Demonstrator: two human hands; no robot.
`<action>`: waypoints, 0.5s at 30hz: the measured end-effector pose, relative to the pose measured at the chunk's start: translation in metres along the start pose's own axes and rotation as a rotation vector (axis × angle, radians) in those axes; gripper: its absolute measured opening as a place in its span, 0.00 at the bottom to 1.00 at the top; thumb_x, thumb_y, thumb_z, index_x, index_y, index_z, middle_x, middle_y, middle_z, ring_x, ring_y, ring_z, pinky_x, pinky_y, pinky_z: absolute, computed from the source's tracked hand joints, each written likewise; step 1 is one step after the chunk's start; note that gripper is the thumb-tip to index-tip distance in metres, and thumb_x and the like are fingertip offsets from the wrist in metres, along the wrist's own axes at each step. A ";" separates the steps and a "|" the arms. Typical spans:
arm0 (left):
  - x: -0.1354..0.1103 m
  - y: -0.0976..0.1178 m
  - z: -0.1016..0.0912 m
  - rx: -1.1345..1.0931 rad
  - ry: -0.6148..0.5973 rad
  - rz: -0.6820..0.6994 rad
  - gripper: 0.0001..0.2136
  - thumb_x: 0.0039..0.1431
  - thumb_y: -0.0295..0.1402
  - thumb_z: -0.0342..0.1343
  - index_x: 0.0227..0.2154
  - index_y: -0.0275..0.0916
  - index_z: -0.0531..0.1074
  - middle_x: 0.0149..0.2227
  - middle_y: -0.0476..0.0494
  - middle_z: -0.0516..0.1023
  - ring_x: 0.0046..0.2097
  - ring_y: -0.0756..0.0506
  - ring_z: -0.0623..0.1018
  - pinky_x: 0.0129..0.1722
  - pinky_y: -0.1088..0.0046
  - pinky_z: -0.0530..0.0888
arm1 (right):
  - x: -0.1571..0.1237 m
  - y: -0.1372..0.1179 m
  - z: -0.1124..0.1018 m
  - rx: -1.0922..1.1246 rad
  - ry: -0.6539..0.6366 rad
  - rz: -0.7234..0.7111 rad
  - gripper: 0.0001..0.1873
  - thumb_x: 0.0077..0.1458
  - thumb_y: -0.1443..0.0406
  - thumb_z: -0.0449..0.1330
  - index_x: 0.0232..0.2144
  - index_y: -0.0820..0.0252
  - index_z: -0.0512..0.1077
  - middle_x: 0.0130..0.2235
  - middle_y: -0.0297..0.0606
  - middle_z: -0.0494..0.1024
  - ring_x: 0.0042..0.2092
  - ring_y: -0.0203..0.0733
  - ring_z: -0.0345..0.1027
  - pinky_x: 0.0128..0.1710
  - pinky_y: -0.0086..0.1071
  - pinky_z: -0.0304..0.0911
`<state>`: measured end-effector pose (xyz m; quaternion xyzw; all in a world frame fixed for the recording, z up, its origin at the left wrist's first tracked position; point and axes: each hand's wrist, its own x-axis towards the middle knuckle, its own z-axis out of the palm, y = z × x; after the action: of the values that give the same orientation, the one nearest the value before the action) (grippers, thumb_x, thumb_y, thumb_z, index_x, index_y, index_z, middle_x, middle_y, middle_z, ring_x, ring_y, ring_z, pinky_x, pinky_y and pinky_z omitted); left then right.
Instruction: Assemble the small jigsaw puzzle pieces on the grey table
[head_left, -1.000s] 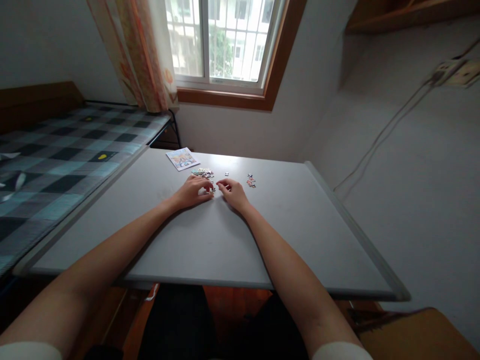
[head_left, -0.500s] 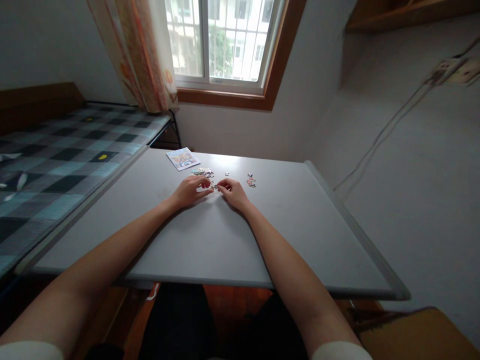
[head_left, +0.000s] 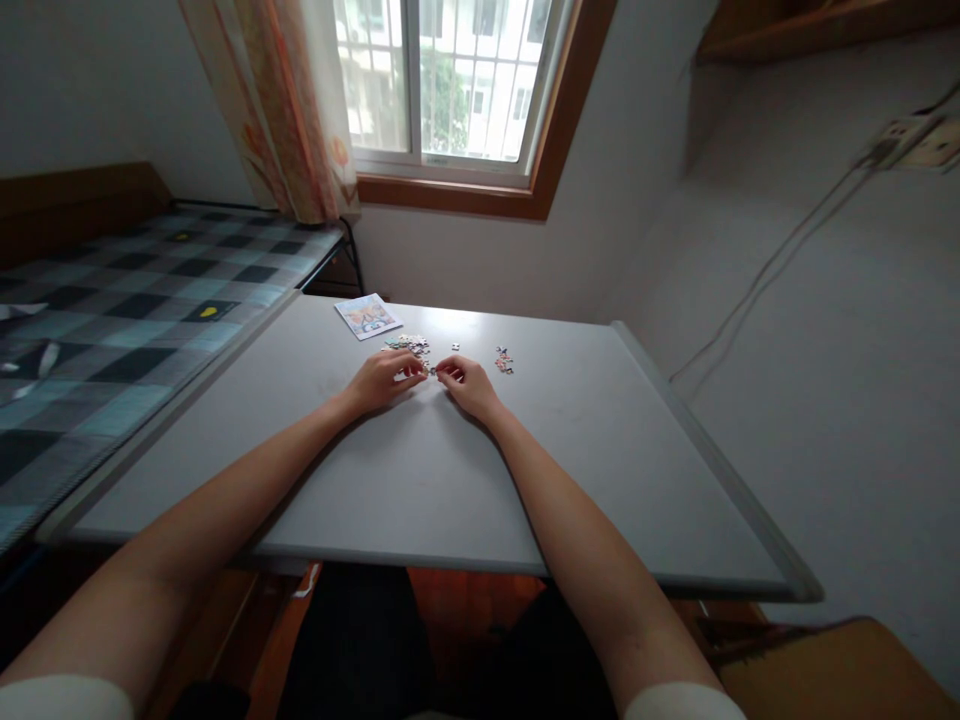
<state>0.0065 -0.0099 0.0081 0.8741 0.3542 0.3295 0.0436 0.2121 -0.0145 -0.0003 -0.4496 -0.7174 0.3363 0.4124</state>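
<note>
My left hand [head_left: 384, 380] rests on the grey-white table [head_left: 405, 470], its thumb and fingers closed on a small jigsaw puzzle piece [head_left: 432, 373]. Meeting it from the other side, my right hand [head_left: 466, 386] pinches at the same spot, fingertips against the pieces there. The fingers partly hide what lies between them. Just beyond my left hand is a pile of loose puzzle pieces [head_left: 411, 344]. A single piece [head_left: 455, 347] lies apart behind my right hand, and a small cluster of pieces [head_left: 505, 361] is to its right.
A picture card [head_left: 368, 316] lies near the table's far left edge. To the left stands a bed with a checked cover [head_left: 150, 330]. A window [head_left: 450, 90] is ahead, with a curtain [head_left: 289, 120]. A cable [head_left: 772, 265] hangs on the right wall; a brown seat [head_left: 847, 670] is at lower right.
The fingers of my left hand have closed in, thumb and fingertips now nearer together at the small piece. My right hand stays almost still. The whole view has shifted slightly.
</note>
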 end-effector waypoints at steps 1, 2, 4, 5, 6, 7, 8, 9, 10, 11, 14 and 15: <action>0.000 0.000 0.000 0.002 -0.003 -0.008 0.11 0.63 0.40 0.53 0.31 0.39 0.73 0.31 0.46 0.76 0.33 0.48 0.74 0.36 0.72 0.70 | 0.000 0.000 0.000 -0.024 0.000 -0.002 0.06 0.54 0.67 0.58 0.34 0.61 0.74 0.31 0.34 0.77 0.30 0.33 0.67 0.34 0.28 0.64; 0.000 -0.001 0.000 0.006 -0.008 -0.013 0.11 0.63 0.40 0.53 0.31 0.39 0.73 0.31 0.46 0.76 0.33 0.48 0.74 0.36 0.71 0.70 | 0.000 0.001 0.000 -0.052 0.002 -0.009 0.06 0.54 0.67 0.58 0.34 0.61 0.74 0.31 0.34 0.77 0.30 0.33 0.67 0.35 0.28 0.64; 0.000 -0.001 0.001 0.025 -0.013 -0.013 0.11 0.63 0.41 0.53 0.31 0.39 0.73 0.31 0.46 0.76 0.33 0.48 0.74 0.38 0.70 0.69 | -0.001 0.002 0.001 -0.116 0.009 -0.045 0.05 0.54 0.68 0.58 0.33 0.61 0.75 0.32 0.34 0.77 0.32 0.33 0.68 0.37 0.28 0.64; 0.000 -0.002 0.001 0.036 -0.013 -0.010 0.11 0.63 0.41 0.53 0.31 0.39 0.73 0.30 0.47 0.76 0.33 0.48 0.74 0.39 0.70 0.69 | -0.001 0.002 0.001 -0.146 0.011 -0.067 0.05 0.55 0.68 0.58 0.33 0.60 0.75 0.33 0.35 0.77 0.33 0.34 0.68 0.38 0.29 0.64; 0.000 -0.002 0.001 0.045 -0.012 -0.006 0.11 0.63 0.41 0.53 0.31 0.39 0.73 0.30 0.47 0.76 0.33 0.48 0.74 0.39 0.69 0.69 | -0.001 0.003 0.001 -0.174 0.014 -0.088 0.05 0.55 0.68 0.58 0.32 0.60 0.75 0.33 0.35 0.77 0.34 0.34 0.68 0.39 0.29 0.63; 0.000 -0.002 0.001 0.050 -0.010 -0.001 0.11 0.63 0.40 0.53 0.31 0.39 0.73 0.30 0.47 0.76 0.33 0.48 0.74 0.40 0.69 0.69 | -0.001 0.003 0.001 -0.198 0.015 -0.103 0.05 0.55 0.68 0.59 0.32 0.60 0.75 0.34 0.35 0.76 0.34 0.34 0.68 0.39 0.29 0.63; 0.000 -0.002 0.001 0.051 -0.009 0.004 0.11 0.63 0.40 0.53 0.31 0.39 0.73 0.30 0.47 0.76 0.33 0.48 0.74 0.40 0.69 0.69 | -0.002 0.003 0.001 -0.217 0.014 -0.111 0.05 0.55 0.68 0.59 0.32 0.60 0.75 0.34 0.35 0.76 0.34 0.34 0.67 0.40 0.29 0.63; 0.000 -0.001 0.001 0.048 -0.010 0.008 0.11 0.63 0.40 0.53 0.31 0.39 0.73 0.30 0.47 0.76 0.33 0.48 0.74 0.40 0.69 0.69 | -0.002 0.003 0.001 -0.234 0.014 -0.115 0.05 0.56 0.68 0.59 0.32 0.60 0.75 0.34 0.36 0.76 0.34 0.34 0.67 0.40 0.29 0.63; 0.000 -0.001 0.000 0.041 -0.012 0.011 0.11 0.62 0.40 0.53 0.31 0.39 0.73 0.30 0.47 0.76 0.33 0.48 0.74 0.39 0.69 0.69 | -0.002 0.003 0.001 -0.250 0.012 -0.116 0.05 0.56 0.68 0.59 0.33 0.60 0.75 0.34 0.36 0.76 0.35 0.35 0.67 0.40 0.30 0.63; 0.000 0.000 0.000 0.033 -0.014 0.012 0.11 0.62 0.40 0.54 0.31 0.39 0.73 0.30 0.47 0.76 0.32 0.48 0.74 0.39 0.69 0.69 | -0.002 0.003 0.000 -0.265 0.009 -0.117 0.05 0.56 0.68 0.59 0.33 0.60 0.75 0.35 0.36 0.76 0.35 0.35 0.67 0.41 0.30 0.62; 0.000 0.001 0.000 0.007 -0.013 0.006 0.09 0.61 0.38 0.54 0.31 0.39 0.73 0.30 0.47 0.76 0.32 0.48 0.74 0.37 0.70 0.69 | -0.003 0.002 0.000 -0.297 0.004 -0.118 0.05 0.57 0.68 0.58 0.33 0.59 0.75 0.36 0.36 0.76 0.37 0.35 0.67 0.42 0.30 0.62; 0.000 0.001 -0.001 0.001 -0.012 0.004 0.09 0.60 0.37 0.53 0.32 0.39 0.73 0.30 0.47 0.76 0.32 0.48 0.74 0.37 0.70 0.70 | -0.003 0.003 0.000 -0.298 0.004 -0.119 0.05 0.57 0.68 0.58 0.33 0.59 0.75 0.36 0.36 0.76 0.37 0.35 0.67 0.42 0.30 0.62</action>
<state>0.0067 -0.0111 0.0087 0.8768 0.3524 0.3240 0.0448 0.2141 -0.0159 -0.0030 -0.4633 -0.7839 0.2000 0.3618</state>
